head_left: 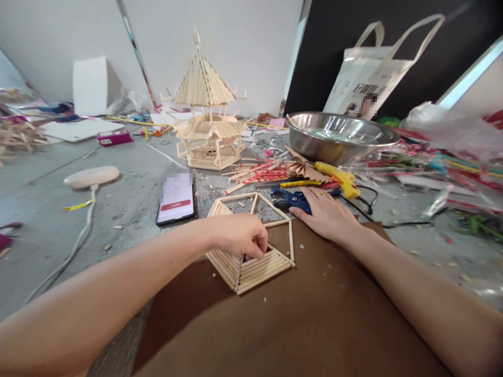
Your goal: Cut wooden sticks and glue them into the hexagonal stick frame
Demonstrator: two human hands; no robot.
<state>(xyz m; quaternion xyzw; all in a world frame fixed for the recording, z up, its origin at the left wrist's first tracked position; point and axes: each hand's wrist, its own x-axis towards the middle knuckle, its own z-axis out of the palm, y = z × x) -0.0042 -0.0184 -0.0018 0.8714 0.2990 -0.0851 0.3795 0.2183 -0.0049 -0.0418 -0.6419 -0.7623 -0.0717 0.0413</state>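
A hexagonal frame of thin wooden sticks [261, 269] lies on a brown board [298, 324], partly filled with rows of sticks. Over its middle, my left hand [243, 235] is closed, fingertips pinched down at the inner edge of the near row; what they hold is hidden. Beyond the frame's right corner, my right hand [332, 214] is closed around blue pliers [293, 200], thumb on the near side and fingers over the top. Red-tipped matchsticks [257, 175] lie loose behind the frame.
Behind stands a stick-built pavilion [210, 120]. A phone [176, 196] lies left of the frame. A yellow glue gun [341, 178] with black cord and a steel basin [338, 149] are at right. A white device [92, 177] trails its cable at left.
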